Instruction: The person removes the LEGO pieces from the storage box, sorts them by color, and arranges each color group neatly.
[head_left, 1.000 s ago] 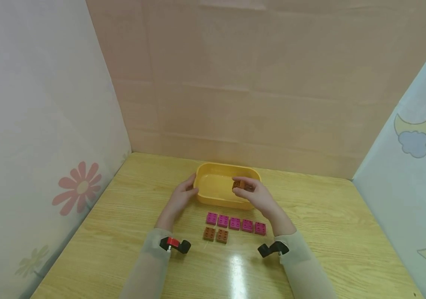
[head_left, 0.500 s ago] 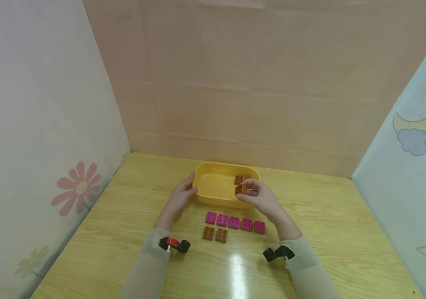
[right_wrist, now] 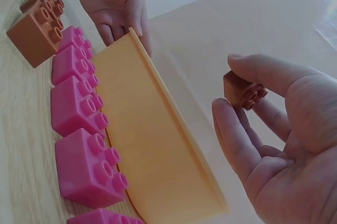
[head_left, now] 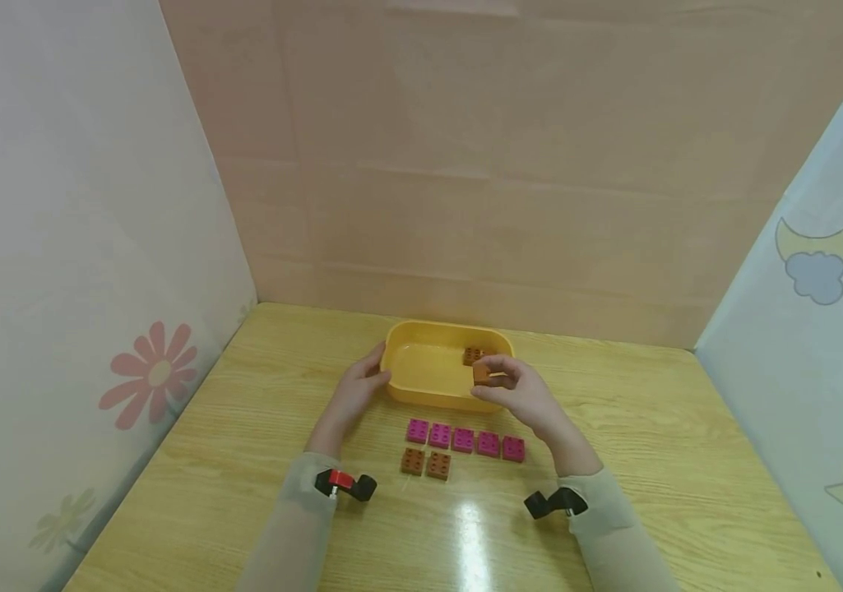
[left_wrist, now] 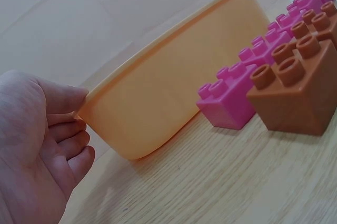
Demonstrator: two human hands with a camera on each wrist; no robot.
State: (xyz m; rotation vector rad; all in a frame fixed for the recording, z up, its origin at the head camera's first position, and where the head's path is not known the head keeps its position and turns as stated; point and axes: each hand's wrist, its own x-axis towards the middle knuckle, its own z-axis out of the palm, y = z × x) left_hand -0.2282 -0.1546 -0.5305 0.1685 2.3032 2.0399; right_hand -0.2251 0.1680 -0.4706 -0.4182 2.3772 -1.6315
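My right hand (head_left: 521, 396) pinches a brown toy building brick (right_wrist: 239, 88) between thumb and fingertips, above the right part of a yellow plastic basin (head_left: 409, 395). In the right wrist view, the held brick's studs point toward the palm. At the basin's left end, my left hand (head_left: 358, 388) grips the rim, its thumb on the edge and its other fingers curled against the outside, as the left wrist view shows. Inside the basin, near the right hand, lies another brown brick (head_left: 472, 355); what is beside it is partly hidden by the fingers.
In front of the basin stands a row of several pink bricks (head_left: 463, 440), studs up. Two brown bricks (head_left: 425, 463) form a shorter row nearer the person. All stand on a wooden table (head_left: 636, 444), with a plain wall sheet (head_left: 465, 205) behind.
My right hand has drawn back slightly to the right with the brown brick and turned it, uncovering the brick in the basin. The left hand stays at the basin's rim.
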